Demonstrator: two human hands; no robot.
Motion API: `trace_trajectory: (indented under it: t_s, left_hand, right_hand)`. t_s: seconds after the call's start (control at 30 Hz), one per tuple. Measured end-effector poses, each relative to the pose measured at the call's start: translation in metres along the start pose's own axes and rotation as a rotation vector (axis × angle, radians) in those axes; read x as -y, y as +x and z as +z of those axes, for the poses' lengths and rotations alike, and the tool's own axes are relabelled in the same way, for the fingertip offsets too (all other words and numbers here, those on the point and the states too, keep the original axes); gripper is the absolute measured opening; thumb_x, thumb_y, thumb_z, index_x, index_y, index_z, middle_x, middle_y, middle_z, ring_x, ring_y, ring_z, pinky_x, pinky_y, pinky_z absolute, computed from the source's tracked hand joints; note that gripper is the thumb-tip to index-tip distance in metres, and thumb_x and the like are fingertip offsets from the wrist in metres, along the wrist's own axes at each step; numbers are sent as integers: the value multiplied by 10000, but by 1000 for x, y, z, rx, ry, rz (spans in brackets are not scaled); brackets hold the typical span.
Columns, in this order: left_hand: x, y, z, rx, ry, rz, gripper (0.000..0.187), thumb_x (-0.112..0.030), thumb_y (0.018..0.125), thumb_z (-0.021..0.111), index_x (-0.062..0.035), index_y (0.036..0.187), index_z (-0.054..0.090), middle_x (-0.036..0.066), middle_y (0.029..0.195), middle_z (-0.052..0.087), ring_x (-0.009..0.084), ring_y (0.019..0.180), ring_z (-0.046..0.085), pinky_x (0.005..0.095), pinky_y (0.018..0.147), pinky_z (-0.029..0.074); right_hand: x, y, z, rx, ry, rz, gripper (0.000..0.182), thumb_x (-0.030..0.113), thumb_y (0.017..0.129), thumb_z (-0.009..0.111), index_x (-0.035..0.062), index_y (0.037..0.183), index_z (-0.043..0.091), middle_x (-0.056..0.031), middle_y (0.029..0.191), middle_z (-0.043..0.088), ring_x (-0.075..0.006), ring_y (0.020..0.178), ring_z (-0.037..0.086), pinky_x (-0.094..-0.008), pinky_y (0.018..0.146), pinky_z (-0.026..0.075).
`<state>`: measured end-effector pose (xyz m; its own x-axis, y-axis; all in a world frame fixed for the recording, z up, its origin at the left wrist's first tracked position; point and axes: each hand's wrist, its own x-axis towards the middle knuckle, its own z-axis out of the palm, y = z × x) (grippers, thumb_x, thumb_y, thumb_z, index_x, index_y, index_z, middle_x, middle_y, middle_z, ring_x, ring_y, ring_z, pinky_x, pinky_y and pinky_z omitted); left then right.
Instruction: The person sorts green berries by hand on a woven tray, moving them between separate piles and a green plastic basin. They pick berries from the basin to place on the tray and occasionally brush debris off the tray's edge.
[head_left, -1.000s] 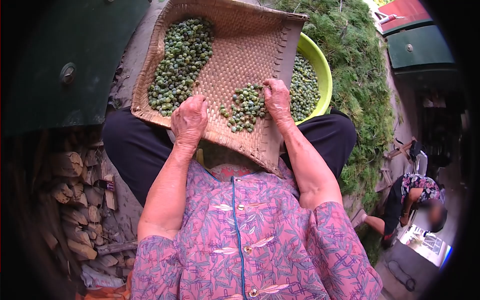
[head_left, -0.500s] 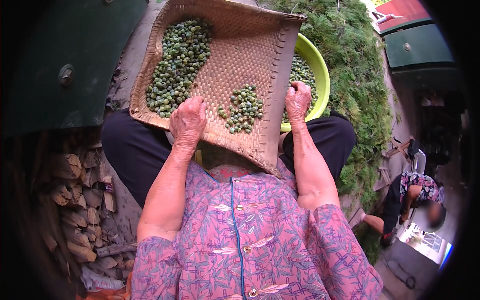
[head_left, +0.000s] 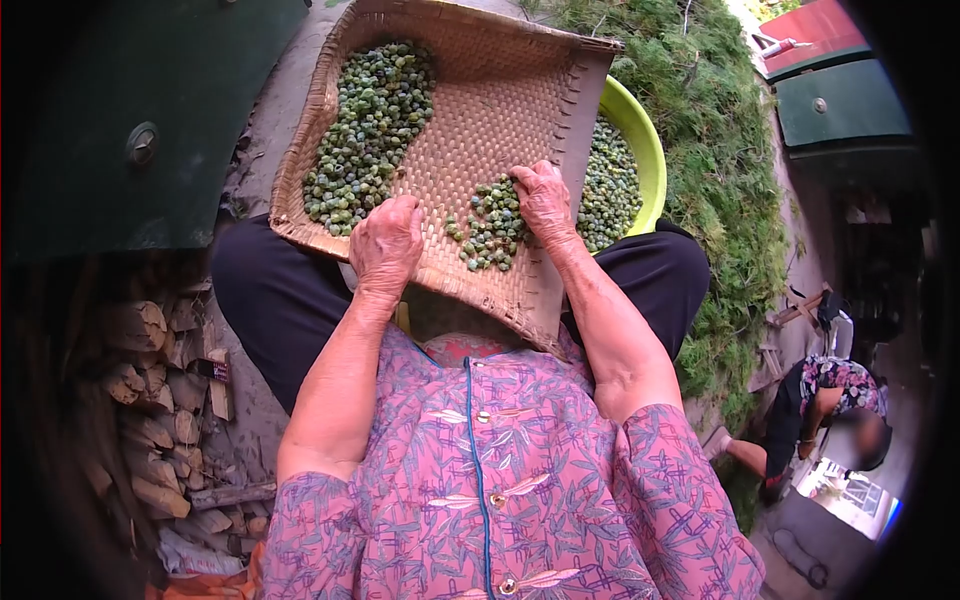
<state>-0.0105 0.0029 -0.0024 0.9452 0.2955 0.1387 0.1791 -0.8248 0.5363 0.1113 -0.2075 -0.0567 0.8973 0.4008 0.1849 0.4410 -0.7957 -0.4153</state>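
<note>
A woven tray (head_left: pixel 470 120) rests across my lap, tilted, with a large heap of small round green berries (head_left: pixel 370 130) along its left side. A smaller pile of the berries (head_left: pixel 492 228) lies near its right edge. My left hand (head_left: pixel 387 242) is over the tray beside the large heap, fingers curled closed; what they hold, if anything, is hidden. At the right edge of the smaller pile, my right hand (head_left: pixel 543 203) has its fingers bent and pressed together, their contents hidden. A yellow-green basin (head_left: pixel 652 165) full of similar berries stands partly under the tray's right side.
Cut green foliage (head_left: pixel 715 200) spreads along the right. Split firewood (head_left: pixel 155 400) is stacked at lower left, below a dark green panel (head_left: pixel 90 130) with a round metal fitting. Another person (head_left: pixel 830 410) bends over at the far right.
My right hand has moved left from above the basin to the smaller pile on the tray. My left hand stays almost in place. The view has shifted slightly.
</note>
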Motion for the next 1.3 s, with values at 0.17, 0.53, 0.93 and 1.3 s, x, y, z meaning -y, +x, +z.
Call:
trace_trajectory:
  t_s: [0.17,0.53,0.93,1.3]
  left_hand:
    - [1,1,2,-13,5,9,113,-175,810,629,-84,876,629,106,835,644,295,808,628,409,703,503]
    - [-2,-1,-2,-26,9,13,103,-166,801,632,-78,854,618,103,819,637,294,802,628,413,697,504]
    - [-1,0,-1,-1,26,-3,108,-181,810,626,-90,868,620,103,819,636,295,805,627,416,696,505]
    - [1,0,2,-13,11,11,98,-169,806,627,-87,859,623,98,830,643,289,811,629,409,703,507]
  right_hand:
    - [-12,-1,5,-27,106,98,122,109,795,630,82,915,637,-134,880,571,-329,889,567,-415,784,459]
    - [-27,5,-15,-274,20,288,93,143,813,612,85,880,640,-135,906,567,-320,891,561,-420,784,464]
    - [-8,9,-2,-121,-4,154,144,180,780,665,90,891,684,-131,871,612,-302,889,581,-417,797,460]
    - [2,14,19,-82,103,122,129,152,767,641,116,883,684,-107,899,605,-309,920,554,-421,816,447]
